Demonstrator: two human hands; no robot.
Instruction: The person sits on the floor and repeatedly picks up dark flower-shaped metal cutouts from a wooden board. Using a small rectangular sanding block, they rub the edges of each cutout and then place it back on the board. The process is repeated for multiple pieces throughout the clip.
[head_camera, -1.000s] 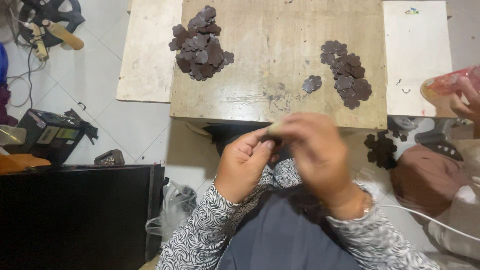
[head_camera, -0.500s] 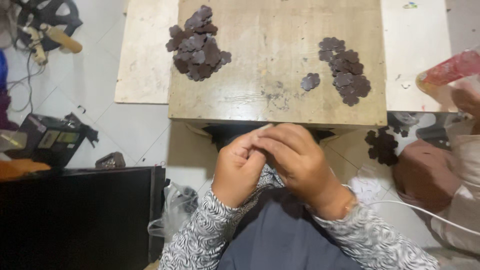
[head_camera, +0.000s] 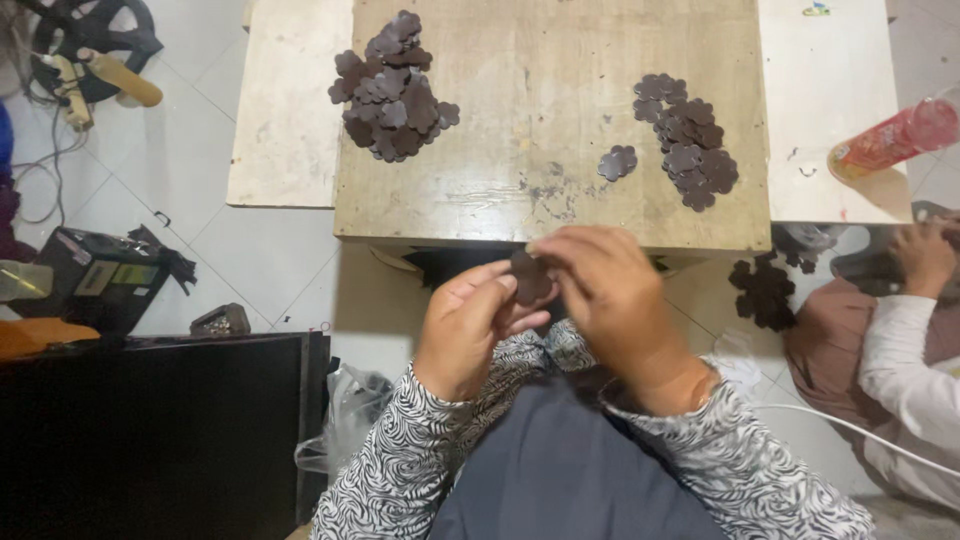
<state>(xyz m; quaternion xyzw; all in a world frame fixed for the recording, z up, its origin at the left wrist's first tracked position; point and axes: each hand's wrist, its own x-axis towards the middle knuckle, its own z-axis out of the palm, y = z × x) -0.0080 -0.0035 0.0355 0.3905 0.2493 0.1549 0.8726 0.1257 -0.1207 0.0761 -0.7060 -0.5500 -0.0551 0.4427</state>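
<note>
Flower-shaped brown piece (head_camera: 528, 277), half hidden, pinched between left hand (head_camera: 470, 325) and right hand (head_camera: 605, 290) fingers.

The flower-shaped piece (head_camera: 528, 277) pinched between left hand (head_camera: 470, 325) and right hand (head_camera: 605, 290) looks like matt dark-brown leather, as do the two piles (head_camera: 392, 90) (head_camera: 688, 138). The desk (head_camera: 545, 215) is bare, scuffed, stained wood; the floor (head_camera: 190, 215) is smooth pale tile

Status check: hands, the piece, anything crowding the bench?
Left hand and right hand pinch one dark flower-shaped piece together. Two piles, left and right, on the wooden table. Nothing blocking.
</note>
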